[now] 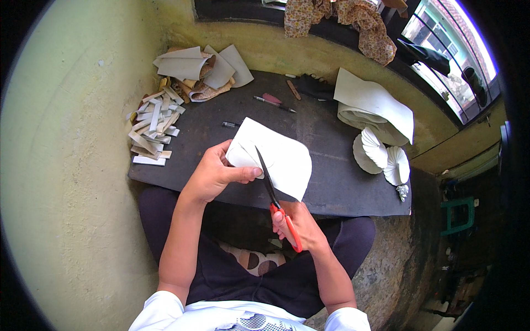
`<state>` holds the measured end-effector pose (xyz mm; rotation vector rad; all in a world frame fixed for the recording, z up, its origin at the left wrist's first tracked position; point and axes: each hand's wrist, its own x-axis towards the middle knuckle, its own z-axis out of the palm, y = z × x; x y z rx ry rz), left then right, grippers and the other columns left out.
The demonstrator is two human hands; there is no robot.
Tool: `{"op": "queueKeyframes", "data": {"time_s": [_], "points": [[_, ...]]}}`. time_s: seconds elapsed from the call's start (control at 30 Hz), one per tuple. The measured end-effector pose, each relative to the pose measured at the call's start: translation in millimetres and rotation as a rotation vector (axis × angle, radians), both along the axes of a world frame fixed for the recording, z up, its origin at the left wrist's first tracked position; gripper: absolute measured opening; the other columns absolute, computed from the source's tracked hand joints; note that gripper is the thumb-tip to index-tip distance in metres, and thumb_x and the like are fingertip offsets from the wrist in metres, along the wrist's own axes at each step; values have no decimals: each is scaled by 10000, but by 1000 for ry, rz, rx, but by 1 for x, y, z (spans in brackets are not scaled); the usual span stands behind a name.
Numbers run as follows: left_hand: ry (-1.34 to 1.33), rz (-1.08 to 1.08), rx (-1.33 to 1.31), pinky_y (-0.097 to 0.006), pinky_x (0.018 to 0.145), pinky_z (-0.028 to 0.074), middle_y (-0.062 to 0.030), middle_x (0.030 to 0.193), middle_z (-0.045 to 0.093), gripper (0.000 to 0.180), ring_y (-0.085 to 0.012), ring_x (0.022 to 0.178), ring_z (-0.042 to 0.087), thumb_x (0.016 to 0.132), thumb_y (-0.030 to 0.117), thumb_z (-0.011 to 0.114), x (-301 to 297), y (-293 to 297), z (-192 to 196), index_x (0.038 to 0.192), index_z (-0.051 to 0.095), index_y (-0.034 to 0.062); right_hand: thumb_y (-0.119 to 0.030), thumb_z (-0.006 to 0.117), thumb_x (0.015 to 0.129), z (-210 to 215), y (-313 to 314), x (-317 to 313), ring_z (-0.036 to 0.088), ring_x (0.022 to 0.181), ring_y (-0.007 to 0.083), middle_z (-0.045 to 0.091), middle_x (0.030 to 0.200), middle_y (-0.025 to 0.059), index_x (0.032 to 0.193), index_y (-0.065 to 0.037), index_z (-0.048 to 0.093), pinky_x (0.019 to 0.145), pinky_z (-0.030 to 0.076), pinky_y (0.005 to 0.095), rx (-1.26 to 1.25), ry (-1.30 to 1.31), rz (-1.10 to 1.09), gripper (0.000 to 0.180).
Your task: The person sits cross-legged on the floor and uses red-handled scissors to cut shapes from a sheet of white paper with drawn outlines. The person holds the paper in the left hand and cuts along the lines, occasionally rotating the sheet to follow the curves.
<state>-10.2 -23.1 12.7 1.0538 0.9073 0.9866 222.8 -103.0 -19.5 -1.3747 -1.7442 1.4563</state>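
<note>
My left hand (212, 175) pinches the left side of a white sheet (286, 157), thumb on top, above the near part of a low dark table. A curved line or cut edge shows on the sheet close to my fingers. In my right hand (302, 223) are scissors (269, 185) with orange-red handles and dark blades. The blades point up and away, lying across the sheet beside my left thumb. Whether the sheet sits between the blades is hard to tell. My right fingers wrap round the handles under the sheet's near corner.
Narrow offcuts (152, 124) are heaped at the dark table's (314, 121) left edge, with cut sheets (185, 65) behind. Pens (275, 103) lie mid-table. A rolled white sheet (372, 105) and fluted white shell shapes (396, 165) stand right. A yellowish wall (72, 165) rises close left.
</note>
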Motion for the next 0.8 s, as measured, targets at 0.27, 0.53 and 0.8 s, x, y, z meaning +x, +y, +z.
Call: {"op": "queueKeyframes", "data": {"time_s": [0.27, 0.53, 0.8], "points": [[19, 8, -5, -261, 728, 593, -84, 990, 744, 488, -110, 838, 702, 789, 98, 883, 2, 0, 1, 1197, 649, -29, -900, 395, 851, 6, 0, -1, 598, 492, 176, 534, 554, 50, 692, -21, 557, 497, 490, 335, -1, 20, -10, 908], [91, 92, 28, -242, 672, 569, -57, 860, 743, 415, -101, 721, 687, 765, 199, 914, 7, 1, -6, 1072, 711, 11, -864, 428, 878, 5, 0, 0, 595, 491, 170, 535, 558, 48, 710, -9, 562, 496, 494, 330, 2, 17, -39, 881], [-64, 139, 90, -286, 800, 579, -96, 1003, 749, 300, -124, 891, 698, 889, 125, 814, 37, -8, -24, 1133, 722, -22, -720, 491, 953, -2, 0, -5, 626, 567, 135, 593, 647, 68, 797, 20, 566, 510, 533, 279, -35, 78, -139, 760]]}}
